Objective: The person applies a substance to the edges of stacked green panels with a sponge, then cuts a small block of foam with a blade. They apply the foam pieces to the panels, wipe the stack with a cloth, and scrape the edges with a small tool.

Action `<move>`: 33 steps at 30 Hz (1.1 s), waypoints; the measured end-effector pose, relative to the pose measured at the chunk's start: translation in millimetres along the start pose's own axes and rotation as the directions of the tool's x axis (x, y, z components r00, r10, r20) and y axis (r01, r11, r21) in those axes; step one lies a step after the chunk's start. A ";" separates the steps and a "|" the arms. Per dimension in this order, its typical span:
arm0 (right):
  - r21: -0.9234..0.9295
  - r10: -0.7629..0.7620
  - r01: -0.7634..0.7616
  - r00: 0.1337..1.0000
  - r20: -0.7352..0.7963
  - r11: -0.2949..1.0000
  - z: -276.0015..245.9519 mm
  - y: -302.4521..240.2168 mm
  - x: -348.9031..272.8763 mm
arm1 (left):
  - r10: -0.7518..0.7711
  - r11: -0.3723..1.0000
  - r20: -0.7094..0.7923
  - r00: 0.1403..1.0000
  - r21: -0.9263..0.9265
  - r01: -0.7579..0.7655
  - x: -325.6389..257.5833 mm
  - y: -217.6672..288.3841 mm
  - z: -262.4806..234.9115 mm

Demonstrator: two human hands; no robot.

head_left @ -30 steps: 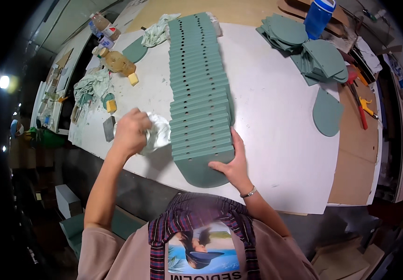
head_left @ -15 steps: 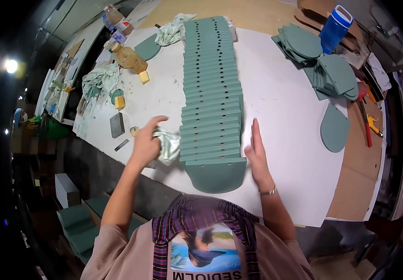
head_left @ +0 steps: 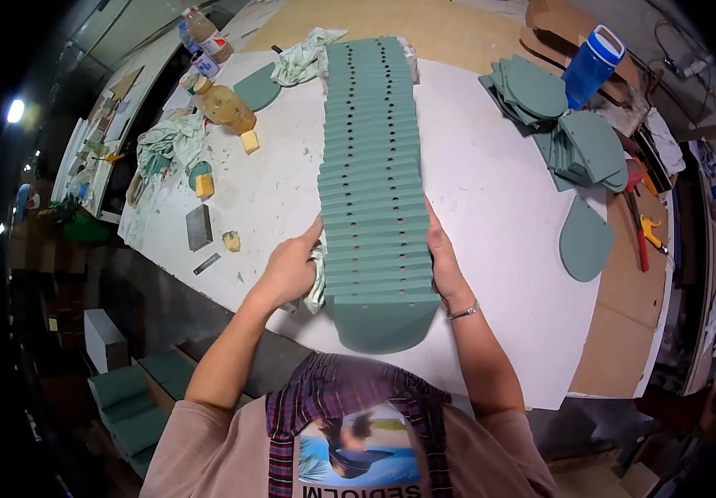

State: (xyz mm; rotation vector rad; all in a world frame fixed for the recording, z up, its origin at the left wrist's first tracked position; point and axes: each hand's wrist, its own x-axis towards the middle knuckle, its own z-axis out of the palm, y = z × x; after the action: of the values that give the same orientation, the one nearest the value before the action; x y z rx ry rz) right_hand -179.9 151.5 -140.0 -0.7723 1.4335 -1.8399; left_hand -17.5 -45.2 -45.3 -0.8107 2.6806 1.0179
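Observation:
A long row of overlapping green panels [head_left: 375,216], rounded at the near end and each with two small holes, runs away from me down the table. My left hand [head_left: 290,270] is at its left side near the front, gripping a pale, green-stained cloth [head_left: 318,282] against the edges. The index finger reaches forward along the row. Against the opposite side lies my right hand [head_left: 448,264], fingers stretched along the edges and partly hidden behind them, holding nothing.
On the white table [head_left: 499,274], at left, lie a grey block [head_left: 199,227], yellow sponge pieces [head_left: 204,185], a bottle of amber liquid [head_left: 224,104] and crumpled rags [head_left: 174,139]. At right are stacked green panels [head_left: 590,149], a blue jug [head_left: 592,70] and red-handled pliers [head_left: 643,241].
Both hands have moved inward and now touch the sides of the panel row. The left hand has brought the cloth up against it. The whole view has shifted slightly.

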 end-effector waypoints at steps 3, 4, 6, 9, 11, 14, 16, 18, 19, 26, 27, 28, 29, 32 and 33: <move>0.114 0.056 -0.050 0.997 -0.050 0.992 0.2 -6.4 9.1 | 0.003 0.990 -0.028 1.000 -0.138 -0.007 7.3 -20.1 -0.6; 0.114 0.057 -0.051 0.997 -0.051 0.992 3.2 -10.1 11.5 | -0.017 0.973 0.007 1.000 -0.230 0.018 13.0 -19.8 -1.1; 0.136 0.124 -0.112 0.989 -0.083 0.984 13.8 -18.7 16.0 | 0.110 0.942 0.026 0.994 -0.322 -0.095 21.7 -21.8 7.8; 0.157 0.134 -0.121 0.988 -0.074 0.980 19.3 -19.6 20.7 | 0.036 0.981 -0.014 0.999 -0.190 -0.038 21.4 -22.3 13.4; 0.180 0.142 -0.124 0.986 -0.091 0.976 13.5 -21.7 17.4 | 0.024 0.968 -0.020 0.999 -0.251 -0.029 18.3 -19.0 11.0; 0.152 0.095 -0.080 0.991 -0.094 0.985 -20.9 -10.0 -8.5 | -0.022 0.843 0.024 0.999 -0.537 0.031 9.5 -34.4 -7.3; 0.101 0.050 -0.042 0.996 -0.077 0.994 -35.5 -2.3 -43.2 | -0.061 0.925 0.080 0.995 -0.370 0.087 -7.8 -64.6 -20.9; -0.090 0.068 -0.071 0.997 -0.037 0.993 -35.6 -4.0 -86.4 | -0.129 0.967 0.180 0.975 -0.193 0.164 -29.2 -68.2 -14.3; -0.061 0.136 -0.139 0.990 -0.042 0.989 -26.0 0.1 -100.2 | -0.157 0.961 0.228 0.961 -0.189 0.201 -46.1 -62.2 -10.3; 0.079 0.206 -0.198 0.972 -0.110 0.977 37.2 2.7 -104.8 | 0.050 0.998 0.201 0.978 0.024 -0.056 -74.3 -27.6 73.1; 0.018 0.222 -0.222 0.964 -0.148 0.975 37.5 0.5 -102.6 | 0.044 0.998 0.203 0.978 0.025 -0.050 -76.2 -30.0 73.5; -0.043 0.235 -0.247 0.954 -0.186 0.968 38.2 -1.2 -101.1 | 0.065 0.997 0.167 0.984 -0.040 -0.059 -78.1 -35.1 72.8; -0.039 0.239 -0.250 0.954 -0.181 0.968 39.8 -2.4 -100.0 | 0.084 0.992 0.129 0.988 -0.105 -0.071 -79.5 -40.0 69.4; 0.032 0.217 -0.215 0.955 -0.200 0.976 38.0 -2.3 -102.1 | 0.008 0.981 -0.034 0.999 -0.194 -0.014 -64.9 -34.3 10.9; -0.001 0.181 -0.185 0.962 -0.204 0.983 38.8 4.2 -100.7 | -0.020 0.976 -0.273 0.962 -0.214 -0.040 -56.1 -34.3 -4.0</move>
State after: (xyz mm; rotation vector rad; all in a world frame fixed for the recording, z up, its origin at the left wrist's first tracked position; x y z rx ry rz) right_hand -88.4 208.9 -140.5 -0.4526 1.5963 -1.8031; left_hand 48.4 -45.0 -43.2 -1.0509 2.8334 1.3083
